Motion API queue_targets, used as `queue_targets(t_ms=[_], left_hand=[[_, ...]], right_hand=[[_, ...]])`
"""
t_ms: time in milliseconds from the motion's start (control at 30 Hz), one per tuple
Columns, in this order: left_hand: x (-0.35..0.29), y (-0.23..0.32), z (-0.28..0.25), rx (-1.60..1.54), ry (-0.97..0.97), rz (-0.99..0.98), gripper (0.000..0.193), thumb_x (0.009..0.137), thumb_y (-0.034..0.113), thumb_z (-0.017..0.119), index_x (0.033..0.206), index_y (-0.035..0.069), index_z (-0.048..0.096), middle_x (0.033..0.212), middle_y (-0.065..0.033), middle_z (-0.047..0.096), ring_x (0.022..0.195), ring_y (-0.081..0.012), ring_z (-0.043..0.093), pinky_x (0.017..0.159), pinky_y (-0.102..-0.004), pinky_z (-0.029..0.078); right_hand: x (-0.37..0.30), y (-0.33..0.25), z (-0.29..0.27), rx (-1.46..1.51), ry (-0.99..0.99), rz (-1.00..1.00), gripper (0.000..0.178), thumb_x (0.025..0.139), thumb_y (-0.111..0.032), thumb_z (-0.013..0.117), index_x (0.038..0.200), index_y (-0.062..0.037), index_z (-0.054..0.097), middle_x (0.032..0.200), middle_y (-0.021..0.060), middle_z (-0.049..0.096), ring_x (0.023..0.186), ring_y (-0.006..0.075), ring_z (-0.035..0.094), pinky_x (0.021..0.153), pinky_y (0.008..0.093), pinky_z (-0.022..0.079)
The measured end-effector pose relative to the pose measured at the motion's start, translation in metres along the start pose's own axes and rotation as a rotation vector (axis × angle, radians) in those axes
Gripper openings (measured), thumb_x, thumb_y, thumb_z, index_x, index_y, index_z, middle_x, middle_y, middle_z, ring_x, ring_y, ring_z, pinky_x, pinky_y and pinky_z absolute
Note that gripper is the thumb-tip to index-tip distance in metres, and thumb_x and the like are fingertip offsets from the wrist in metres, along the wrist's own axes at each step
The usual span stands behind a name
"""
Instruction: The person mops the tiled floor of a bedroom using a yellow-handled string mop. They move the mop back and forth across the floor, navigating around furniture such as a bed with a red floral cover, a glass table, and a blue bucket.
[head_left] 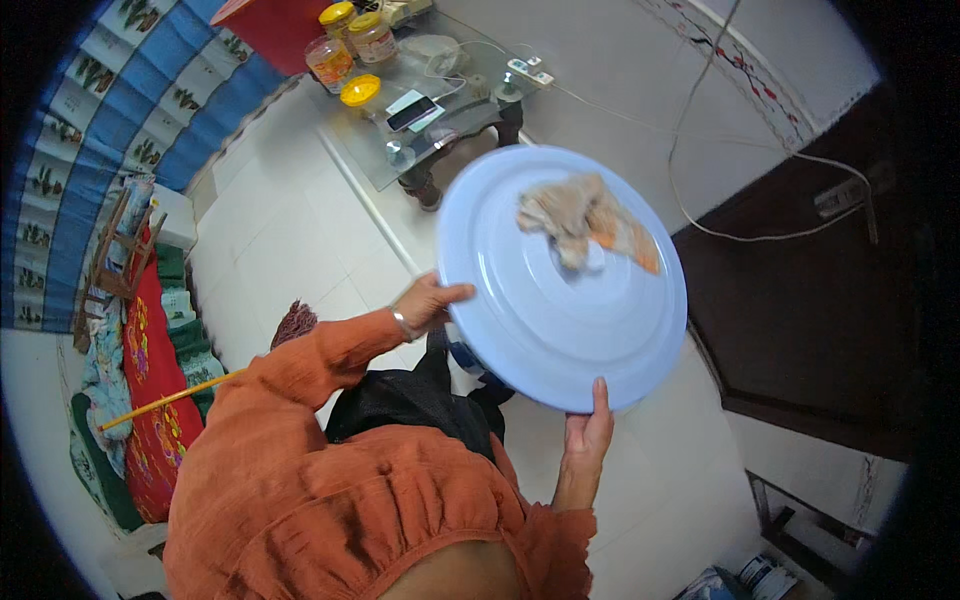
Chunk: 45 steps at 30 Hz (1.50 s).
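Observation:
A large round light-blue plastic lid (510,320) is held up tilted in front of me, gripped by its rim in both hands. My left hand (428,303) closes on the left edge, thumb over the top face. At the lower edge my right hand (588,435) grips the rim, its thumb pointing up along the face and its fingers hidden behind. A crumpled beige and orange cloth (575,215) lies on the lid, partly covering the white knob (595,262) at its middle. Neither hand touches the cloth.
Beyond the lid stands a glass-topped table (375,165) with yellow-lidded jars (372,40) and a phone (411,114). A white cable (690,190) hangs along the wall by a dark door (800,290). A yellow stick (170,400) and a dark-red mop head (293,323) show beside my left arm.

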<state>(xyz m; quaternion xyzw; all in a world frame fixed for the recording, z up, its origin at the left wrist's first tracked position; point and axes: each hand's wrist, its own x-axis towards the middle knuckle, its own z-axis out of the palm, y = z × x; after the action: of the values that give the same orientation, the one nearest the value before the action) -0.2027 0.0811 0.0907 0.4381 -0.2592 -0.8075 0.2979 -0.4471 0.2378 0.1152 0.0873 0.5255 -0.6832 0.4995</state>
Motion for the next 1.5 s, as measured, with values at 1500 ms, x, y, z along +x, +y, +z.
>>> queue_targets(t_ms=[1500], left_hand=[[-0.089, 0.312, -0.253, -0.463, 1.133, 0.793, 0.032, 0.081, 0.018, 0.062, 0.107, 0.0, 0.055, 0.106, -0.0102, 0.06, 0.099, -0.0223, 0.056, 0.091, -0.0382, 0.044]], right_hand=[[0.128, 0.11, 0.607, -0.471, -1.457, 0.825, 0.041, 0.08, -0.006, 0.061, 0.116, 0.0037, 0.043, 0.106, 0.0094, 0.055, 0.096, 0.015, 0.055, 0.086, 0.0286, 0.046]])
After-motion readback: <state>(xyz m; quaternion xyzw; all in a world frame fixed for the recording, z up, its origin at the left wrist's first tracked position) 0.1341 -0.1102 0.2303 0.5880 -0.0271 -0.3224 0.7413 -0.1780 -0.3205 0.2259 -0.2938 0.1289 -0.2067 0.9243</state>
